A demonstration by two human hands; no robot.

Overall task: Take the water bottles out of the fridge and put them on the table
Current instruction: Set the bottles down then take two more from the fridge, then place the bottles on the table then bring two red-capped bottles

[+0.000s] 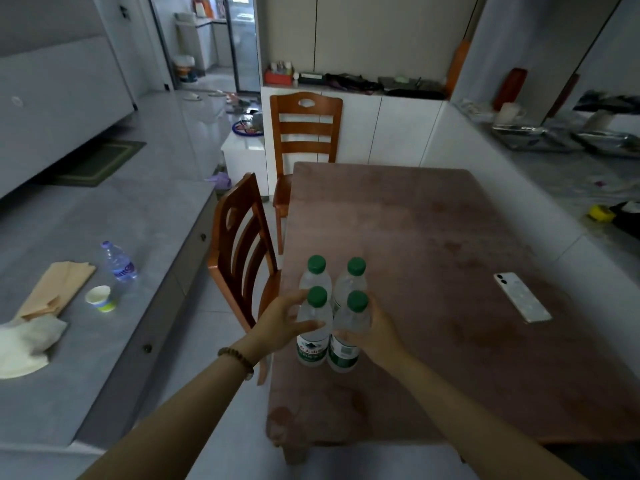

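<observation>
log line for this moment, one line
water bottles: four, upright, clustered on table | left hand: grips near-left one | right hand: grips near-right one | phone: lying apart

Hidden and unclear parts
The front bottles [311,351] cover the lower halves of the back bottles [351,280] and the fingers of the right hand [375,336]; their label print is too small to read; the table [450,237] is cut off at right.

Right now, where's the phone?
In the head view the phone lies flat on the right side of the table, well apart from the four green-capped bottles nearer its left edge.
</observation>
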